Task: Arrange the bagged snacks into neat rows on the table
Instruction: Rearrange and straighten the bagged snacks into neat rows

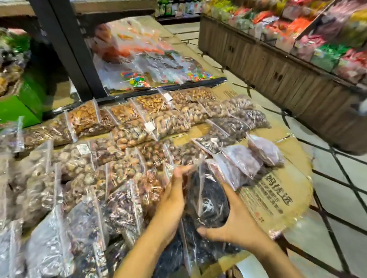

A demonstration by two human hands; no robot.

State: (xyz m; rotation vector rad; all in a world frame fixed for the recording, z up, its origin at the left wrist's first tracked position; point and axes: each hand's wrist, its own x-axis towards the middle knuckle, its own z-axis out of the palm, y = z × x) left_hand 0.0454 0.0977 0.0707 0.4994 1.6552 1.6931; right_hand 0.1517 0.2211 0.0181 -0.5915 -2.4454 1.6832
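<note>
hands at the near right of a table covered in flattened brown printed cardboard (286,195); left hand (172,200) pressed flat, fingers extended, against the left face of a clear zip-top plastic bag of black dried pieces (208,203); right hand (234,222) cupped around the lower right of the same bag, thumb curled under its bottom end; bag held between the two palms, tilted with its sealed end pointing away from the person, above a second dark-filled clear bag (193,249) lying at the table's near edge; just beside the held bag to the right, three clear bags of purplish pieces (261,152) overlapping in a short diagonal line; across the middle and left of the table, clear zip bags of brown nuts and dried goods (123,131) laid in overlapping rows, several with small white labels; nearer left bags blurred, contents indistinct; beyond a black bar (165,89), clear bags of multicoloured candies (138,80); black upright post (69,49) at upper left; green box (15,104) at far left; wooden-fronted display stand heaped with colourful packaged goods (290,56) at right, across a pale tiled floor (349,194) with dark diagonal lines.
</note>
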